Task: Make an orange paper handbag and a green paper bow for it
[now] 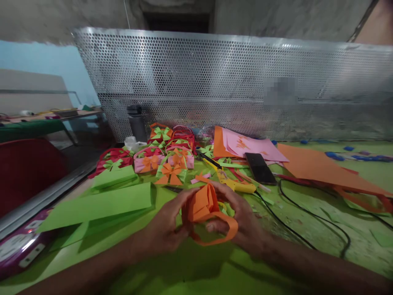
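Left hand [172, 219] and right hand [242, 217] cup an orange paper bag [199, 205] between them at six o'clock: handle [232, 228] formed, bow not visible; bow-trimmed bags [150, 162], ten o'clock, look finished.

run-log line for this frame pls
left hand: holds orange paper bag | right hand: holds same bag | strap: loops toward wearer | yellow corded tool: beyond hands, unheld | phone: beyond right hand

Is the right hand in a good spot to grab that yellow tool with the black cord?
Probably yes: the yellow tool lies just beyond the right hand, its handle end uncovered. But that hand is helping the left hand hold the orange paper bag, so it would likely need freeing first.
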`<state>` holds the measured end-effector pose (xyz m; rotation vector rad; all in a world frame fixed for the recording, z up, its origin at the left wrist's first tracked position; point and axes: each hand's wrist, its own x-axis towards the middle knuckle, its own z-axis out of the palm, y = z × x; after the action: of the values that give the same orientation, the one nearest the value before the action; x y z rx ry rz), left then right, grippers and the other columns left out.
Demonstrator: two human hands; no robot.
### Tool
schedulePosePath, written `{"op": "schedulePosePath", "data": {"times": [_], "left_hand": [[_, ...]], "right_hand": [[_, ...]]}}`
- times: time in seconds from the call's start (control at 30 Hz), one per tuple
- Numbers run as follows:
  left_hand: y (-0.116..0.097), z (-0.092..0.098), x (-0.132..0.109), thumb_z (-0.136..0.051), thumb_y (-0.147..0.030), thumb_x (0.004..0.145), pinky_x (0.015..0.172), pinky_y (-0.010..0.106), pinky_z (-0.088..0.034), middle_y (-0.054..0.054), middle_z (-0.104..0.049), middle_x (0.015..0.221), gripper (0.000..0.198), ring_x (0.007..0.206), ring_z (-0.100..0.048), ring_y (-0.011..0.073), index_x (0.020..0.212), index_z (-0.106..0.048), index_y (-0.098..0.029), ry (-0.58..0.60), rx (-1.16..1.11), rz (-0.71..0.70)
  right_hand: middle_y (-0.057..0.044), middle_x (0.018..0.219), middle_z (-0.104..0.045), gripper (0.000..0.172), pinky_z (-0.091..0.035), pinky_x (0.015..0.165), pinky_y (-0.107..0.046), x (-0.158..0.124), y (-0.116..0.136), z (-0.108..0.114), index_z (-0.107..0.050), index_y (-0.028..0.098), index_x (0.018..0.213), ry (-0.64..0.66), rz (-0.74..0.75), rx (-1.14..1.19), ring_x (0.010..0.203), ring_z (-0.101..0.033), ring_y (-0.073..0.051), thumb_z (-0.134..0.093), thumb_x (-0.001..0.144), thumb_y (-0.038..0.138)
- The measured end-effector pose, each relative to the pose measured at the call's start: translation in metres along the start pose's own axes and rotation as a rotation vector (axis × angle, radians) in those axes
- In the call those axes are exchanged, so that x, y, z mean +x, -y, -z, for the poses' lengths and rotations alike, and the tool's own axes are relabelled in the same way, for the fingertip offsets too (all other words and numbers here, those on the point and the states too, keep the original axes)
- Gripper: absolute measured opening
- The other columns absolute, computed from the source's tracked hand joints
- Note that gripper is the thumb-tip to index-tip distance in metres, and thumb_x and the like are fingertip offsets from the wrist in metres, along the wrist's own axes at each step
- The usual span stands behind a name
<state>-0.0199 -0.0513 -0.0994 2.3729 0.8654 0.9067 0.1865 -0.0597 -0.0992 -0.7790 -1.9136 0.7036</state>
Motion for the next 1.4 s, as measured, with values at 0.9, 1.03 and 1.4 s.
{"op": "schedulePosePath", "data": {"times": [0.9, 1.03, 1.4], "left_hand": [[0.008, 0.003, 0.002, -0.06, -0.024, 0.072, 0.086, 0.035, -0.044, 0.01, -0.055, 0.115, 0.052, 0.103, -0.054, 0.0247, 0.118, -0.036, -0.02, -0.086, 0.121, 0.043], [0.005, 0.003, 0.002, -0.063, -0.022, 0.071, 0.091, 0.037, -0.041, 0.011, -0.051, 0.123, 0.064, 0.109, -0.051, 0.0265, 0.127, -0.032, -0.022, -0.049, 0.075, -0.021], [0.001, 0.004, 0.003, -0.064, -0.028, 0.073, 0.088, 0.035, -0.044, 0.009, -0.055, 0.121, 0.06, 0.106, -0.054, 0.0251, 0.126, -0.036, -0.024, 0.054, -0.082, -0.021]], "right_hand": [[-0.008, 0.113, -0.055, 0.02, -0.043, 0.092, -0.035, -0.004, 0.014, 0.004, -0.054, 0.021, 0.099, -0.121, 0.242, -0.312, 0.109, -0.05, -0.019, -0.058, 0.08, 0.018], [-0.01, 0.116, -0.052, 0.024, -0.041, 0.094, -0.038, -0.007, 0.018, 0.005, -0.053, 0.02, 0.105, -0.074, 0.312, -0.36, 0.113, -0.047, -0.02, -0.053, 0.082, 0.013], [-0.01, 0.111, -0.055, 0.021, -0.042, 0.093, -0.043, -0.004, 0.026, 0.01, -0.055, 0.02, 0.101, -0.096, 0.375, -0.431, 0.112, -0.048, -0.023, -0.053, 0.082, 0.013]]}}
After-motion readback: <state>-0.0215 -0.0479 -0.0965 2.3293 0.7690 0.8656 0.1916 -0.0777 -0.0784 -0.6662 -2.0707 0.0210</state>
